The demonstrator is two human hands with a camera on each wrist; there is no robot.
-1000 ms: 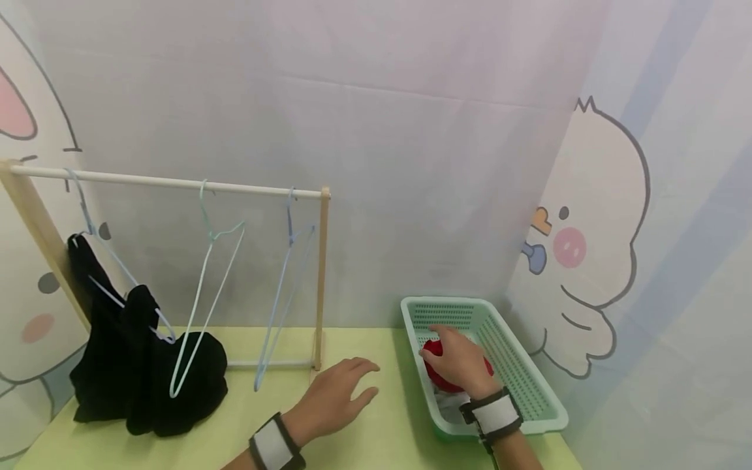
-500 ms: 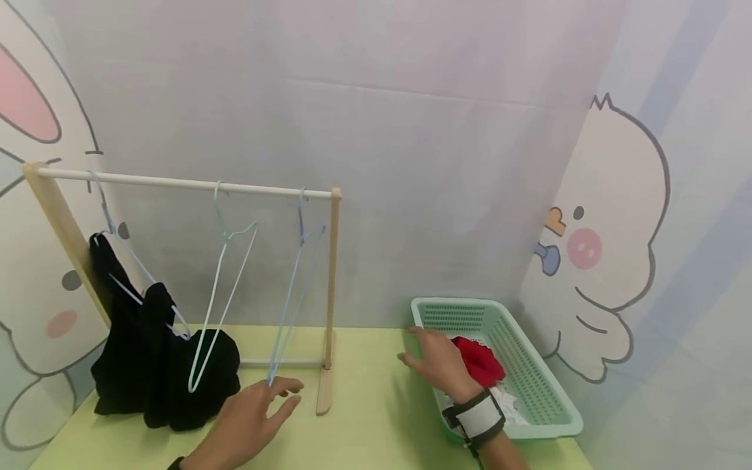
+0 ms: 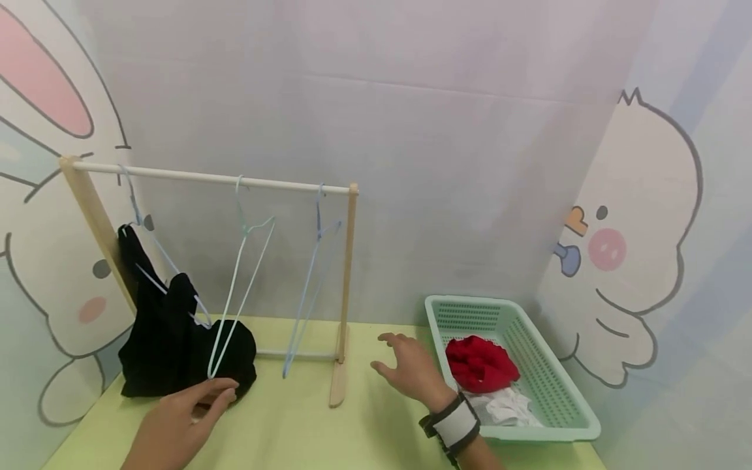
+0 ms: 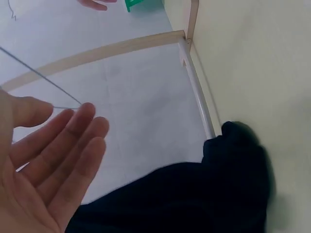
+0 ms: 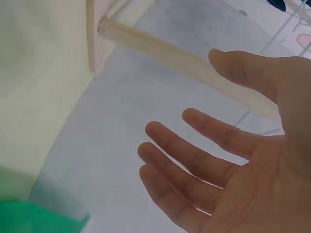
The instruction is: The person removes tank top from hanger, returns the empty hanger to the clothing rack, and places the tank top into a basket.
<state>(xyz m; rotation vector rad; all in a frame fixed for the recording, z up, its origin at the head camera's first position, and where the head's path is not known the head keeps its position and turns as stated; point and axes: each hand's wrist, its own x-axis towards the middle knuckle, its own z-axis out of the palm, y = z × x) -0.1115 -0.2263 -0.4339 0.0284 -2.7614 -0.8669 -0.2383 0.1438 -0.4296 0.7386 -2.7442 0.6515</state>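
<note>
Head view, left hand [image 3: 176,424]: fingers relaxed, holding nothing, tips at the bottom wire of the pale green wire hanger [image 3: 237,294], near the front-left edge of the yellow-green table [image 3: 305,431].
Head view, right hand [image 3: 411,369]: fingers spread wide, empty, over the table between the wooden clothes rack [image 3: 346,281] and the mint green perforated plastic basket [image 3: 546,378] at the right edge.
Head view, rack: 3 hangers on the rail; black garment [image 3: 176,339] on the leftmost, pooling on the table.
Head view, basket: crumpled red cloth [image 3: 480,364] above white cloth [image 3: 505,408].
Left wrist view: open palm [image 4: 43,165], thin wire touching a fingertip; black garment just beside.
Right wrist view: splayed fingers [image 5: 194,160], nothing held, rack foot behind.
</note>
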